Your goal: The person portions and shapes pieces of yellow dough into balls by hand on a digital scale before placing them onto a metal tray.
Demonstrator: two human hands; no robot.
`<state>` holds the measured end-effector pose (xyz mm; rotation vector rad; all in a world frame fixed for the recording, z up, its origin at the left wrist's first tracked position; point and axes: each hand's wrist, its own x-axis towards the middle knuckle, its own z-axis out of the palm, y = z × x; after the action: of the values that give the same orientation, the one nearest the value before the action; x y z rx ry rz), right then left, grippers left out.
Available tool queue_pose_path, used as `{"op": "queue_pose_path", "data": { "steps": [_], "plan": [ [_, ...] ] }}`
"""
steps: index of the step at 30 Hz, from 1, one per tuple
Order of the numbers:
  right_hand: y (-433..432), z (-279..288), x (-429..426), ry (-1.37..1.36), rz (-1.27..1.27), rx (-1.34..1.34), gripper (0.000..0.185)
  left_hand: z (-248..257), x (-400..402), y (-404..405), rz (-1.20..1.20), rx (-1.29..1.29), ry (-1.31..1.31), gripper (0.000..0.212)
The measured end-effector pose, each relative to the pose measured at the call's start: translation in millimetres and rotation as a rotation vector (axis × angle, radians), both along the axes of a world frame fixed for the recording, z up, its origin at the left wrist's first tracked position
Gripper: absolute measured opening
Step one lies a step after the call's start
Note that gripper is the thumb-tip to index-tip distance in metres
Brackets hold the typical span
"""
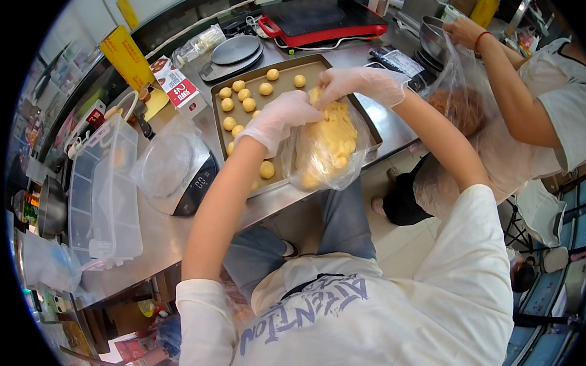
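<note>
A mass of yellow dough (331,137) sits in a clear plastic bag (362,145) over the near right part of the baking tray (285,71). At its far end my right hand (350,85), in a clear disposable glove, pinches the dough. My left hand (285,115), gloved likewise, has its fingers on the dough and bag edge from the left; the fingertips are partly hidden. Several small dough balls (249,104) stand on the tray's left and far side. One dough ball (267,170) lies near the front edge, left of the bag.
Left of the tray are a digital scale (195,187) with a plastic-covered top and a clear plastic bin (104,191). Behind stand a carton (178,87), a second scale (235,50) and a red-rimmed electric griddle (322,20). A co-worker (530,104) at right handles a bag of brown filling (456,109).
</note>
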<state>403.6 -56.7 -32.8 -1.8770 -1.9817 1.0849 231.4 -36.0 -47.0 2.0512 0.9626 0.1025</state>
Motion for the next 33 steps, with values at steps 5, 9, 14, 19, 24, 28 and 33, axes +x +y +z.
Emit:
{"op": "queue_pose_path", "data": {
  "steps": [5, 9, 14, 19, 24, 28, 33],
  "plan": [
    [3.2, -5.0, 2.4, -0.036, 0.001, 0.008, 0.066, 7.9, -2.6, -4.8, -0.027, -0.018, -0.001, 0.032],
    [4.2, -3.0, -3.3, -0.105, -0.029, 0.002, 0.070, -4.5, -1.4, 4.8, -0.039, 0.019, -0.002, 0.026],
    [-7.4, -7.5, -18.0, -0.234, -0.146, 0.209, 0.058, -13.7, -2.5, 9.4, -0.020, 0.081, -0.011, 0.023],
    [-5.9, -17.3, -19.7, -0.273, -0.218, 0.303, 0.051, -9.3, 2.5, 5.9, -0.020, 0.165, 0.057, 0.023],
    [-2.1, -23.3, -12.1, -0.046, -0.225, 0.308, 0.042, -8.9, 1.7, 4.3, -0.030, 0.219, 0.063, 0.024],
    [4.0, -31.3, 1.0, 0.186, -0.227, 0.199, 0.035, -8.9, 1.4, 3.8, -0.034, 0.227, 0.074, 0.024],
    [5.3, -31.2, 20.3, 0.425, -0.168, 0.020, 0.043, -11.0, 2.8, 5.8, -0.051, 0.250, 0.077, 0.024]
  ]
}}
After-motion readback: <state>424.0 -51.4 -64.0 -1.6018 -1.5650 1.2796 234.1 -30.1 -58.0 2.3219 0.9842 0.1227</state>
